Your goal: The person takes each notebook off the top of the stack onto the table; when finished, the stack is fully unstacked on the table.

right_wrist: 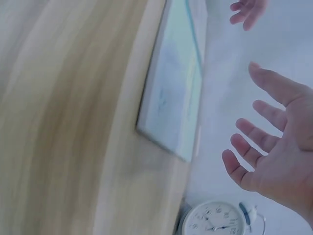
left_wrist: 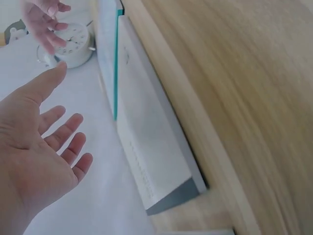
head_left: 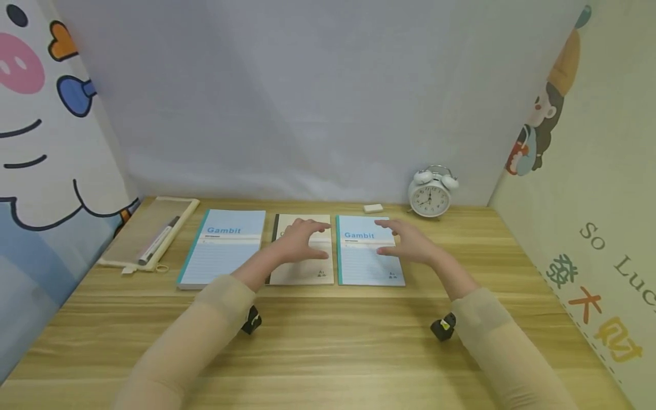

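My left hand (head_left: 299, 241) hovers over a cream notebook (head_left: 302, 272) with a dark spine, its thumb and fingers spread apart and nothing between them. To the right, my right hand (head_left: 410, 242) is held above the right edge of a thin blue notebook (head_left: 366, 262) with a teal spine. Both palms face each other. In the left wrist view the left fingers (left_wrist: 66, 132) are loosely bent and apart from the cream notebook (left_wrist: 151, 132). The right wrist view has the right hand (right_wrist: 283, 142) likewise holding nothing, away from the blue notebook (right_wrist: 173, 93).
A thicker blue notebook (head_left: 225, 250) lies left of the cream one. Farther left is a mesh zip pouch (head_left: 135, 228) with a marker pen (head_left: 159, 240). A white eraser (head_left: 373, 208) and a white alarm clock (head_left: 430, 195) stand at the back by the curtain.
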A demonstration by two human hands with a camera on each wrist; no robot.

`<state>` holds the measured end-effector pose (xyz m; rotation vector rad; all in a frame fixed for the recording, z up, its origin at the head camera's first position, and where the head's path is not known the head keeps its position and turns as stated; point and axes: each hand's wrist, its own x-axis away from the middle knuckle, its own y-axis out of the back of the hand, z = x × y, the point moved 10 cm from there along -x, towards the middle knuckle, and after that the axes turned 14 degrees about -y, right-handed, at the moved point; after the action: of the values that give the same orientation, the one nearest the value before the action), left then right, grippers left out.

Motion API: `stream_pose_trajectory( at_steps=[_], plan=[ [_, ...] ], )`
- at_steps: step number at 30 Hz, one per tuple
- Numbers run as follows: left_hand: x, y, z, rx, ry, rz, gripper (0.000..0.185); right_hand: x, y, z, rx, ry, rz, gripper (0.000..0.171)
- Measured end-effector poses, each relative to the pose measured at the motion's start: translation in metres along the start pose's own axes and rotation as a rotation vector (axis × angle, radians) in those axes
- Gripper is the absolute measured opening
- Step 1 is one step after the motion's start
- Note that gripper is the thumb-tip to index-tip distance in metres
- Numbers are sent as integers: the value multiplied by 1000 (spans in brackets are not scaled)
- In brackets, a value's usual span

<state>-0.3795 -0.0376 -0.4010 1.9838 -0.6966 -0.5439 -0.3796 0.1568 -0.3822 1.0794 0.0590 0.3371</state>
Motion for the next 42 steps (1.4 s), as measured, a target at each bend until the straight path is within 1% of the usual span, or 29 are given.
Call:
stream_pose_trajectory(
  at_steps=[3, 5, 7, 12, 17, 22, 28, 32, 35, 37, 42],
  plan=[
    [9, 11, 0, 2, -19, -24, 73, -1, 2, 14, -17, 18, -10, 72],
    [16, 19, 1, 14, -30, -51, 74, -2, 3, 23, -34, 23, -17, 71],
    [22, 27, 4, 26, -26, -79, 74, -2, 3, 34, -40, 37, -28, 71],
    [42, 44, 18, 28, -6, -127, 73, -4, 0, 60, -54, 50, -47, 69],
    [64, 59, 34, 35, -8, -173, 73, -7, -5, 85, -120, 70, -55, 67],
    [88, 71, 52, 57, -17, -228, 74, -13, -13, 106, -163, 81, -59, 67],
    [116, 79, 75, 55, 16, -266, 75, -21, -36, 131, -176, 91, -38, 67],
    [134, 85, 91, 47, 26, -283, 75, -23, -57, 149, -174, 122, 22, 69],
    [147, 86, 107, 69, 67, -273, 77, -24, -73, 158, -172, 135, 76, 71],
    [155, 87, 116, 78, 97, -262, 79, -25, -83, 161, -167, 127, 109, 73],
    [169, 90, 133, 30, 138, -232, 86, -30, -107, 167, -148, 122, 181, 78]
  ],
)
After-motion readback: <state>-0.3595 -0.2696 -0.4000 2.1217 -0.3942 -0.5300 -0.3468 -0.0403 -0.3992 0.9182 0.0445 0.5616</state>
